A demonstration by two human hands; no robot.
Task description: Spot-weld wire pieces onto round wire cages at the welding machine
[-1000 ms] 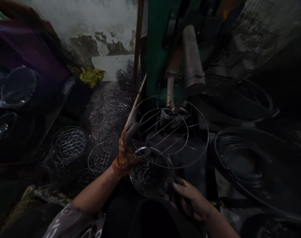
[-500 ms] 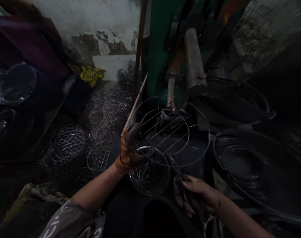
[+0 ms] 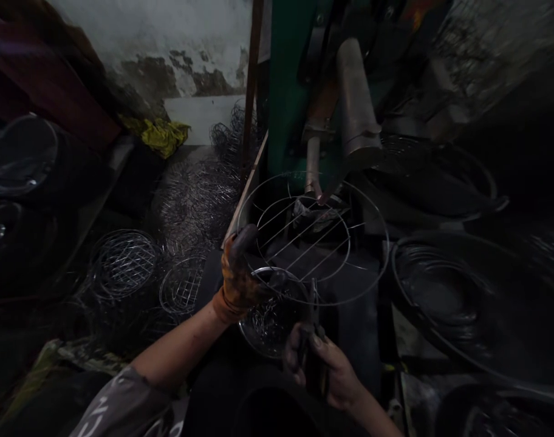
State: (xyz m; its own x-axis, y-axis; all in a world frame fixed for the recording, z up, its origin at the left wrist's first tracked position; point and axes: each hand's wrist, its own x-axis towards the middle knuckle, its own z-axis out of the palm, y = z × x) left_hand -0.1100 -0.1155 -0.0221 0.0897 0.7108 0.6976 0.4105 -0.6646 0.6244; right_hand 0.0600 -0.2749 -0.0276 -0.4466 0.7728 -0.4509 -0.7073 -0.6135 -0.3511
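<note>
My left hand (image 3: 241, 276), in a dirty orange glove with dark fingers, grips the near left rim of a round wire rack (image 3: 313, 247). The rack has an outer ring, a smaller inner ring and parallel bars across it. My bare right hand (image 3: 320, 361) is closed around a pair of pliers (image 3: 314, 303), whose jaws point away from me at the rack's near rim. Whether the jaws pinch the wire I cannot tell. Beneath the rack and my left fingers stands a round metal bowl (image 3: 246, 335) holding small bright wire pieces (image 3: 265, 318).
A green machine (image 3: 283, 91) with metal cylinders (image 3: 356, 97) rises behind the rack, its lower electrode-like rod (image 3: 312, 161) just beyond the rings. Wire grids (image 3: 124, 264) are stacked at left. A wide dark basin (image 3: 441, 297) with coiled wire stands at right.
My right hand has moved left and slightly up. The pliers have swung from a leftward slant to nearly upright. My left hand and the rack have hardly moved; the view has shifted slightly.
</note>
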